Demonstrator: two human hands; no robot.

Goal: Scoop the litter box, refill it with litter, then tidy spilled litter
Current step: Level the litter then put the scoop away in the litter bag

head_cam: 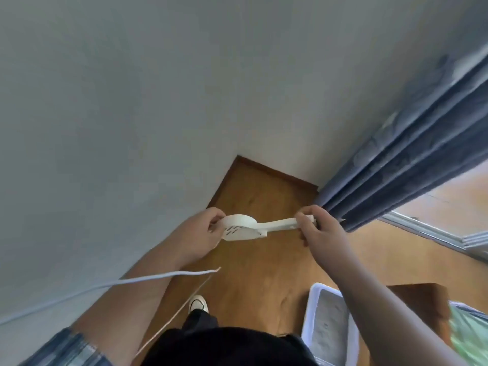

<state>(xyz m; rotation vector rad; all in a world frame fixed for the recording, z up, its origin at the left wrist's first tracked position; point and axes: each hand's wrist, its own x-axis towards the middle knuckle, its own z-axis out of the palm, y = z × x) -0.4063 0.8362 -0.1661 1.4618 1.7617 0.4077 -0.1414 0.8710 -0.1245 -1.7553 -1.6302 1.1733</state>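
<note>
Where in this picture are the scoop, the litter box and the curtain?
scoop [239, 227]: head view, on its slotted bowl.
litter box [309, 313]: head view, on its white left wall.
curtain [396, 165]: head view, on the middle of its blue folds.

1. The brown wooden floor [264, 196] lies under your left hand [203, 233] and right hand [320, 228], running to the wall [132, 101] just beyond them.
2. A white litter box [308, 318] holding grey litter [332, 320] sits on it, below your right hand.
3. Your white shoe [198, 303] stands on it below your left hand.
</note>
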